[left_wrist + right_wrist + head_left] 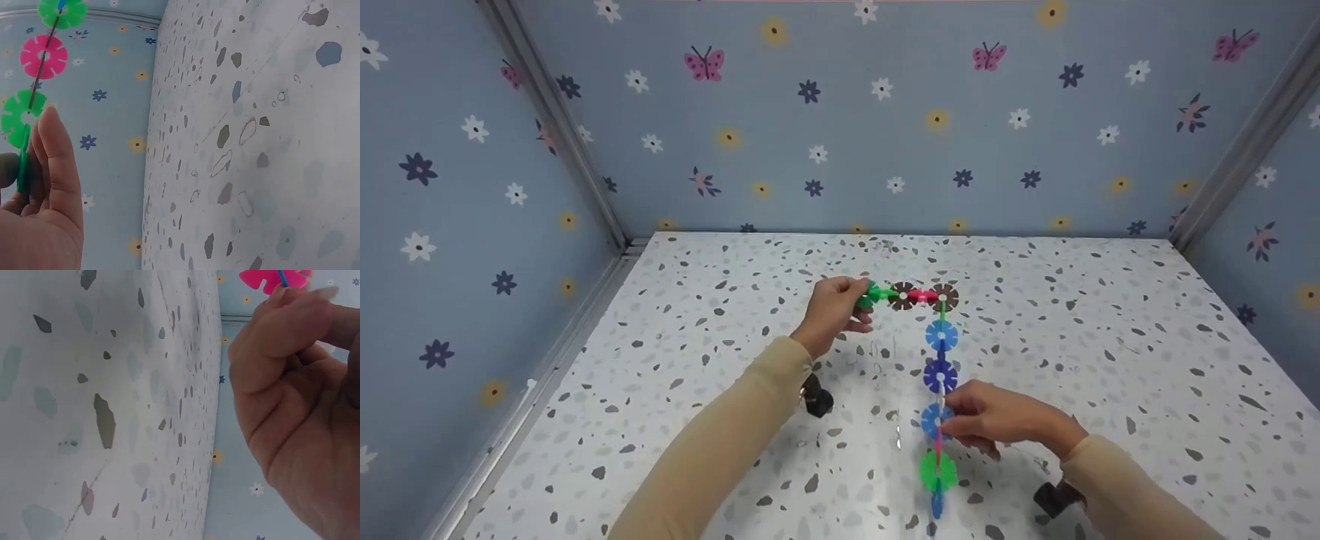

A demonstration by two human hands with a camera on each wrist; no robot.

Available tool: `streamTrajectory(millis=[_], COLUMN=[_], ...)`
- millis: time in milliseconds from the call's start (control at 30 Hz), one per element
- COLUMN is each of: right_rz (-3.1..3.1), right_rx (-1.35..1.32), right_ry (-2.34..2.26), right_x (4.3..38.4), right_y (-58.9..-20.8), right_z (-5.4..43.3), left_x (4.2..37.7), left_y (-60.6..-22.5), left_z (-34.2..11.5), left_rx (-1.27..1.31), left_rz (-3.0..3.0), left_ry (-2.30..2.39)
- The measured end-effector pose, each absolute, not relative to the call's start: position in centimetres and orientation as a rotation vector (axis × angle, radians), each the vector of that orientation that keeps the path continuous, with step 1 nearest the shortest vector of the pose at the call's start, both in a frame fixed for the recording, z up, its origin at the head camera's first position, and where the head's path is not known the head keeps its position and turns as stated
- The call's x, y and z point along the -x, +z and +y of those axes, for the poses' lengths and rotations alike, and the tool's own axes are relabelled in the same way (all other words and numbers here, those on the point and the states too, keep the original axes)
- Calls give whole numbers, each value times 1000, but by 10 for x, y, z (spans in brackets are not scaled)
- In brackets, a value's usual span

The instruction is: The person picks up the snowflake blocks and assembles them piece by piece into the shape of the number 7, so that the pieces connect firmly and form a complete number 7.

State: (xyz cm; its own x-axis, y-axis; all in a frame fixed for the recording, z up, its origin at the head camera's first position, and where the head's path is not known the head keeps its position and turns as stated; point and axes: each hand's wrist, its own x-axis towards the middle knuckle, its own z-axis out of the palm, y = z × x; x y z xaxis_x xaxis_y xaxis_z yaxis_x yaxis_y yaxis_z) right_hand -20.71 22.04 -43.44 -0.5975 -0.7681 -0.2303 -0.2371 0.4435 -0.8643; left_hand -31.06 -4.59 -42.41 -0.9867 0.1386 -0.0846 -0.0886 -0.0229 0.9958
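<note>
Notched plastic snowflake discs are slotted together into an L-shaped chain. My left hand [832,304] pinches the dark green disc [22,163] at the chain's left end between thumb and fingers. From there run a bright green disc [12,112], a brown disc [904,295], a pink disc [43,56] and a brown corner disc [943,298]. The other leg has blue discs, a green disc [938,472] and a blue end disc [937,504]. My right hand [997,416] pinches this leg by a light blue disc [934,421]; its fingers partly hide the grip.
Beneath the chain spreads a white speckled tabletop [697,375]. Flower-patterned blue panels [847,112] enclose it at the back and both sides, with metal posts [555,120] in the corners. A dark wrist mount [817,397] shows under the left forearm.
</note>
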Motion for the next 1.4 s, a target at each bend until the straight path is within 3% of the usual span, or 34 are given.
streamTrajectory(millis=[567, 1400], right_rz=[2226, 2093], right_rx=[369, 310], right_ry=[-1134, -1230], right_x=[222, 217], right_y=[-467, -471], right_z=[198, 198], left_x=[344, 351], left_y=[-478, -490], left_z=[-58, -63], left_rx=[389, 444], left_rz=[2305, 2400], left_ry=[1886, 1702])
